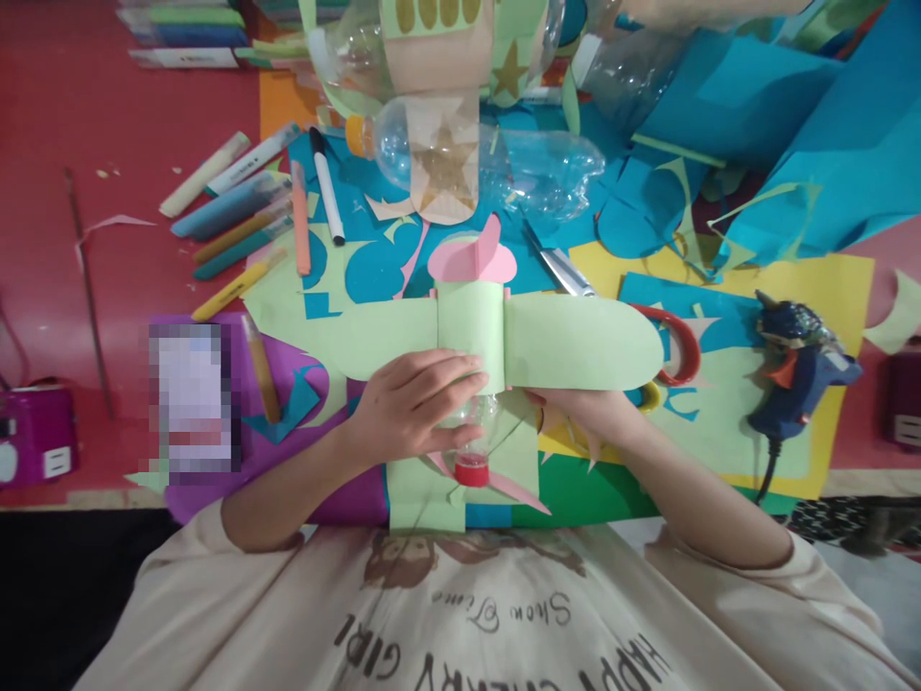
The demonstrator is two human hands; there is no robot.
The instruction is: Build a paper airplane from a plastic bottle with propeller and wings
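A clear plastic bottle (pixel 484 420) with a red cap lies with the cap end towards my body. Pale green paper (pixel 471 321) wraps its middle, and rounded green paper wings (pixel 582 341) stick out to both sides. Pink paper fins (pixel 473 259) sit at the far end. My left hand (pixel 417 403) is closed over the near part of the bottle, fingers on top of the green wrap and thumb near the cap. My right hand (pixel 594 415) reaches beneath the right wing; its fingers are hidden there.
Scissors with red handles (pixel 680 345) lie partly under the right wing. A blue glue gun (pixel 798 369) rests on the right. Markers (pixel 230 206) and a phone (pixel 193 398) are on the left. Another decorated bottle (pixel 547 163) lies beyond, among blue paper scraps (pixel 381 269).
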